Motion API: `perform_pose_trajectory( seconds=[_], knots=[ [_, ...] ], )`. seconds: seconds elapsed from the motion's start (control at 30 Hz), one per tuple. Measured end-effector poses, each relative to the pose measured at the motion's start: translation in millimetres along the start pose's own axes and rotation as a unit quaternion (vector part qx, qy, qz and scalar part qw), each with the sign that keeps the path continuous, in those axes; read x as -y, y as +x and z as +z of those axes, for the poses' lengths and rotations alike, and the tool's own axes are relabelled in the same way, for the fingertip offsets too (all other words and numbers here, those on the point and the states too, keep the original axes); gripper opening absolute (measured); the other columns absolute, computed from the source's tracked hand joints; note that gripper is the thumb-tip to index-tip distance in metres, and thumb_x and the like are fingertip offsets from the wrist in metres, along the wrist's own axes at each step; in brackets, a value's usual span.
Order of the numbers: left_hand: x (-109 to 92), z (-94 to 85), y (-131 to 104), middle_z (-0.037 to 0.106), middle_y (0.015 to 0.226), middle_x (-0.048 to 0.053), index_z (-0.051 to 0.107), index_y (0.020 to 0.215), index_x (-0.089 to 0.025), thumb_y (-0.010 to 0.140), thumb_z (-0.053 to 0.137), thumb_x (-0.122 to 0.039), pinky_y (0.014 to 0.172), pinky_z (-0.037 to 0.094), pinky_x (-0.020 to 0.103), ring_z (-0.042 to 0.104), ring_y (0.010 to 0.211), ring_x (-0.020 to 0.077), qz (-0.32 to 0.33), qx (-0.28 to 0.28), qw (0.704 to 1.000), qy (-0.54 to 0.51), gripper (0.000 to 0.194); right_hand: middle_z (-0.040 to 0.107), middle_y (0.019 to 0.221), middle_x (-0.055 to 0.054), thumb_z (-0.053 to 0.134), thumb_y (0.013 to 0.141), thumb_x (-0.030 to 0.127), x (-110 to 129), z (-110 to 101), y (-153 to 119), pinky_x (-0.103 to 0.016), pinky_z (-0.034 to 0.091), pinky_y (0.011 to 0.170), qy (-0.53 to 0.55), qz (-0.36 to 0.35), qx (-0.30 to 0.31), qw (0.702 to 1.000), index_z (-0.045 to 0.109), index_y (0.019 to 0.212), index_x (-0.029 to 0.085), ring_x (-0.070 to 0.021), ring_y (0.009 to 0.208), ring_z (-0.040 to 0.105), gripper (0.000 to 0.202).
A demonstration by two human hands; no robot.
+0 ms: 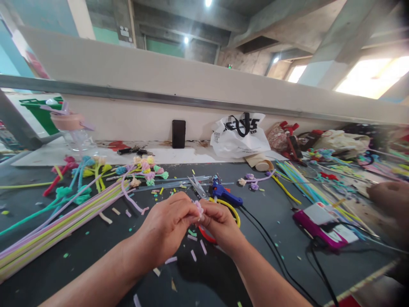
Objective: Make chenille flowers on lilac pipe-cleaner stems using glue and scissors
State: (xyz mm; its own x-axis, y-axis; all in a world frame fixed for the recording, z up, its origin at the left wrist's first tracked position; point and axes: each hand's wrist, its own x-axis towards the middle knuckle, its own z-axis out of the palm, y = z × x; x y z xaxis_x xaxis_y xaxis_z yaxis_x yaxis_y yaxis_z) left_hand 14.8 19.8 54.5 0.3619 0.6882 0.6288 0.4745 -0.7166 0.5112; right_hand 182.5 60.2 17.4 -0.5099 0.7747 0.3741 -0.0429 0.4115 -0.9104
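Observation:
My left hand [174, 215] and my right hand [220, 219] meet over the middle of the dark table. Pinched between their fingertips is a small pale pink-purple fuzzy piece [198, 209], which looks like a pipe-cleaner flower; its lower part is hidden. Just beyond my right hand lies a blue glue gun [226, 194] with a black cord. Scissors [198, 187] with open blades lie beside it, their handles partly covered by my hands. Part of a yellow ring [236, 213] and a red curved edge [207, 235] show around my right hand.
Long pastel pipe cleaners [64, 224] lie at left, near finished fuzzy flowers [148, 168]. A phone [178, 134] leans on the partition beside a white bag [239, 138]. At right are a magenta power strip [322, 230] and another person's blurred hand [388, 202]. Cut scraps are scattered around.

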Motion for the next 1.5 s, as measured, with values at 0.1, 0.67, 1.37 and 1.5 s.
perform_pose_trajectory(
  seconds=[0.1, 0.67, 1.37, 1.5],
  knots=[
    [-5.3, -0.9, 1.3, 0.058, 0.075, 0.002, 0.059, 0.081, -0.017, 0.081, 0.052, -0.013, 0.066, 0.046, 0.022, 0.054, 0.072, 0.0114, -0.023, -0.058, 0.998, 0.016, 0.008, 0.049, 0.060, 0.002, 0.062, 0.077, 0.033, -4.1, 1.1, -2.1, -0.023, 0.029, 0.053, 0.124, 0.051, -0.029, 0.991, 0.065, 0.067, 0.017, -0.0090, 0.055, 0.039, 0.019],
    [-23.5, -3.1, -2.1, 0.060, 0.082, 0.004, 0.060, 0.087, -0.019, 0.080, 0.053, -0.013, 0.070, 0.048, 0.024, 0.056, 0.080, 0.0140, -0.012, -0.104, 0.994, 0.017, 0.011, 0.054, 0.061, 0.001, 0.076, 0.059, 0.032, -3.5, 4.0, -6.4, -0.022, 0.033, 0.055, 0.350, 0.113, -0.028, 0.929, 0.067, 0.065, 0.021, -0.0095, 0.055, 0.041, 0.015],
    [-23.1, 1.4, -2.5, 0.059, 0.077, 0.001, 0.060, 0.074, -0.018, 0.080, 0.054, -0.017, 0.065, 0.045, 0.022, 0.054, 0.072, 0.0106, -0.055, -0.040, 0.996, -0.054, 0.008, 0.049, 0.064, 0.000, 0.071, 0.066, 0.036, 4.0, 7.4, -2.7, -0.026, 0.036, 0.061, 0.240, 0.039, -0.015, 0.970, 0.065, 0.060, 0.020, -0.0127, 0.063, 0.042, 0.018],
    [-21.4, -12.0, 6.2, 0.058, 0.072, 0.001, 0.061, 0.071, -0.017, 0.080, 0.054, -0.017, 0.063, 0.045, 0.022, 0.055, 0.069, 0.0107, -0.096, -0.029, 0.992, -0.081, 0.011, 0.051, 0.060, 0.000, 0.071, 0.067, 0.034, 8.5, 6.3, -3.2, -0.026, 0.036, 0.058, 0.249, 0.026, 0.008, 0.968, 0.067, 0.059, 0.020, -0.0120, 0.058, 0.043, 0.017]
  ],
)
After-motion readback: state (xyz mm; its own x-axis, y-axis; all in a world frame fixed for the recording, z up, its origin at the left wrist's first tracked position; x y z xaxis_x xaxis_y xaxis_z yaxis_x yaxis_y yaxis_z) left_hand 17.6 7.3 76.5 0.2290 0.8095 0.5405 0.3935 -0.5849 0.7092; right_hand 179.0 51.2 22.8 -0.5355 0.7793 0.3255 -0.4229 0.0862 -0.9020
